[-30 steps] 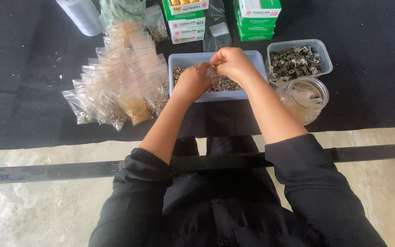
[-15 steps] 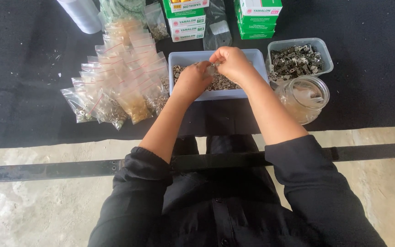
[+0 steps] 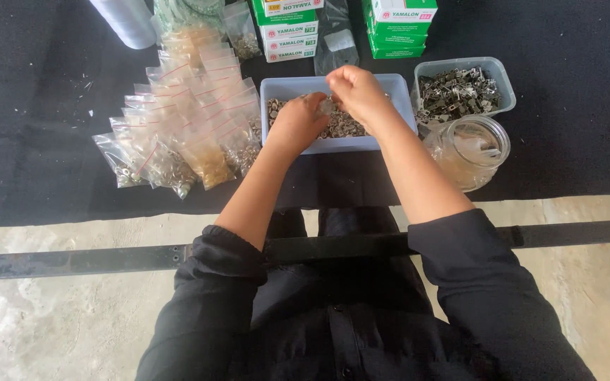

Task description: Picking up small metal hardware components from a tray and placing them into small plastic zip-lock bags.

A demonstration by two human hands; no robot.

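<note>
— What do we have in our hands?

— Both sit over the pale blue tray (image 3: 390, 143), which lies on the black mat (image 3: 51, 141) near its front edge, about midway along. Our left hand (image 3: 303, 121) and right hand (image 3: 356, 92) meet above the tray, and the fingers (image 3: 335, 88) of both are pinched together on a small clear bag (image 3: 327, 106) held between them. The bag is tiny and mostly hidden by the hands, so we cannot tell what is inside it.

— And the tray itself?

— It is a shallow rectangle, its floor covered with small metal pieces (image 3: 344, 127) — dull silver and brownish, heaped loosely. They are too small for us to make out the shape of any single one.

— What lies around it?

— To the left, a fanned spread of filled zip bags (image 3: 178, 134), clear with red seal lines, some holding grey bits and some tan ones; they overlap one another and reach towards the mat's far edge. Just right of the tray is a clear tub (image 3: 495, 77) of larger dark metal parts, and nearer to us a clear glass jar (image 3: 471, 152) tipped on its side. Green and white boxes (image 3: 397, 28) are stacked at the far edge, behind the tray.
</note>
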